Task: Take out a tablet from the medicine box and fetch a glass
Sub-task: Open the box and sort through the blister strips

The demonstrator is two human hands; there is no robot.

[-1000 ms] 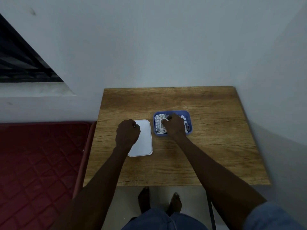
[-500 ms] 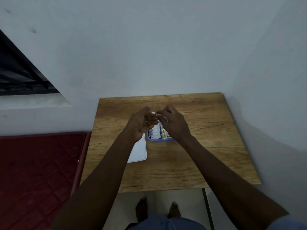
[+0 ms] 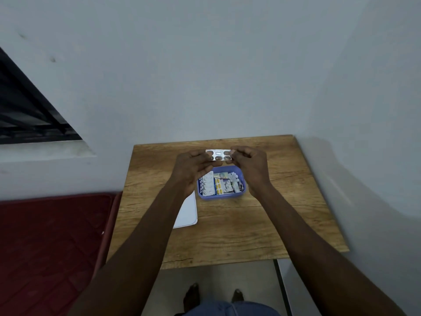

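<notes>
A silver blister strip [image 3: 219, 155] with brown tablets is held up above the table, beyond the medicine box. My left hand [image 3: 193, 168] pinches its left end and my right hand [image 3: 249, 166] pinches its right end. Below my hands the blue medicine box [image 3: 238, 194] stands open on the wooden table [image 3: 239, 224], filled with several blister strips and sachets. Its white lid [image 3: 188, 212] lies flat to the left of the box, partly under my left forearm. No glass is in view.
The table stands in a corner, with a wall behind it and another to its right. A red mattress [image 3: 50, 242] lies to the left. A dark window [image 3: 22, 110] is in the wall at upper left. My bare feet [image 3: 214, 295] show below the table's front edge.
My right hand lifted a blister strip out of the box. My left hand left the lid and took the strip's other end. Both hands rose above the box.
</notes>
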